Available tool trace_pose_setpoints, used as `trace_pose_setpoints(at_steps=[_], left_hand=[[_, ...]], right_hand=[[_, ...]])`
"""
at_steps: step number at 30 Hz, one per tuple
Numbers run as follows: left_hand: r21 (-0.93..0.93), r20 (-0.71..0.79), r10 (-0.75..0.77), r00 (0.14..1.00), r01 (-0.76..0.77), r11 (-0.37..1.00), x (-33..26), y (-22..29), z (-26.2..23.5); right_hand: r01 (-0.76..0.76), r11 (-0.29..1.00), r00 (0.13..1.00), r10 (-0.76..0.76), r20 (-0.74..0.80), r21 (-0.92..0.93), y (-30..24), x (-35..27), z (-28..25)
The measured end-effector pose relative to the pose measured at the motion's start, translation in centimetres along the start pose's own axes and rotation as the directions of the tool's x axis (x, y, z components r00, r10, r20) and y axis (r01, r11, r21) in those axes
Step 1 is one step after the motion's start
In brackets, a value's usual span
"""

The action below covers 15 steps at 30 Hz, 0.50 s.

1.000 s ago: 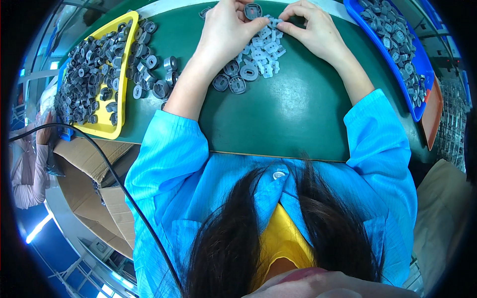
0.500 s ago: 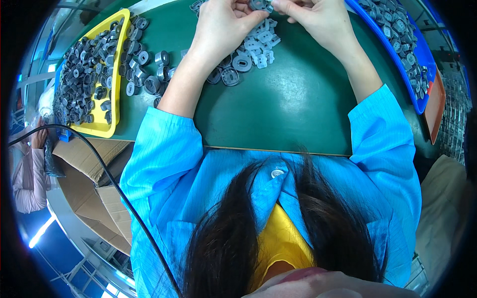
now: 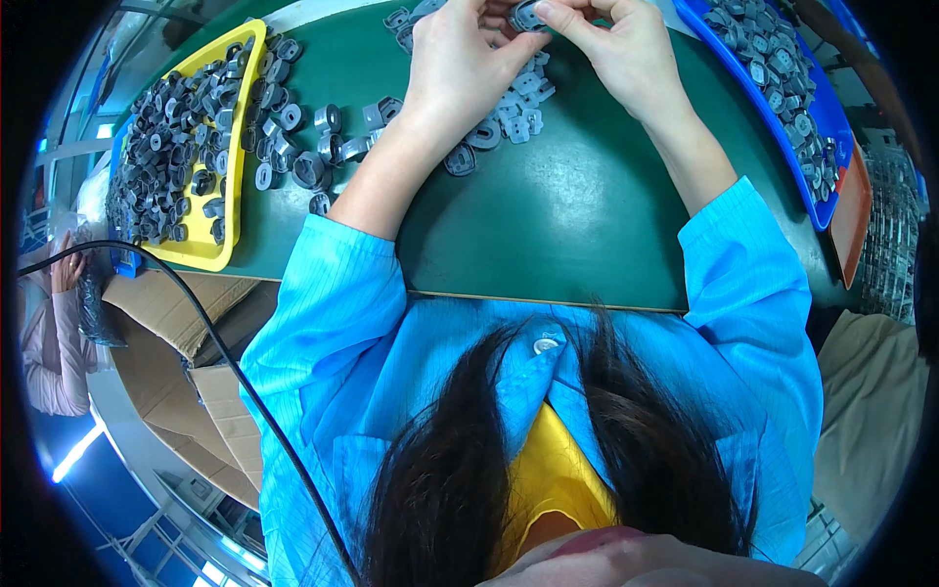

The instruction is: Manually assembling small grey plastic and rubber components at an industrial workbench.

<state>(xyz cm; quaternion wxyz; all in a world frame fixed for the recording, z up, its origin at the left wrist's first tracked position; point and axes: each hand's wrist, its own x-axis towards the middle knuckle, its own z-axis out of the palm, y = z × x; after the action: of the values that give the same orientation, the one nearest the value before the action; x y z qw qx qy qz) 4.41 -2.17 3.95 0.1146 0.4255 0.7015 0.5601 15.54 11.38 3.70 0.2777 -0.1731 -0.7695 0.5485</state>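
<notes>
Close together at the far edge of the view, my left hand [image 3: 465,59] and my right hand [image 3: 618,49] pinch one small grey plastic part [image 3: 526,15] between them. Its far side is cut off by the picture's top edge. Under and beside my left hand lie flat light-grey plastic pieces [image 3: 520,112] in a loose pile. Darker round grey parts [image 3: 460,158] rest by my left wrist. More dark ring-shaped parts [image 3: 311,169] are scattered on the green table left of my forearm.
A yellow tray [image 3: 233,186] heaped with dark grey parts stands at the left. On the right is a blue tray [image 3: 782,147] of grey parts, beside an orange-brown tray [image 3: 853,220]. An open cardboard box [image 3: 176,382] and a black cable [image 3: 210,333] are at lower left. Another person's arm [image 3: 64,333] shows farther left.
Both hands have shifted slightly, the left one to the right and the right one a little left. The part between them has turned and now shows a darker side.
</notes>
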Motion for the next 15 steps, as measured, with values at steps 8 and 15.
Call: trace_pose_setpoints(at_steps=[8,15], left_hand=[[0.045,-0.063,0.153,0.986,-0.151,0.988,0.0,-0.4,0.3],[0.294,-0.062,0.344,0.937,-0.312,0.903,-0.1,-1.6,0.3]], right_hand=[[0.252,0.874,0.96,-0.28,-0.007,-0.416,-1.3,-0.8,0.0],[-0.35,0.803,0.93,0.239,0.279,0.482,0.4,0.1,-0.8]])
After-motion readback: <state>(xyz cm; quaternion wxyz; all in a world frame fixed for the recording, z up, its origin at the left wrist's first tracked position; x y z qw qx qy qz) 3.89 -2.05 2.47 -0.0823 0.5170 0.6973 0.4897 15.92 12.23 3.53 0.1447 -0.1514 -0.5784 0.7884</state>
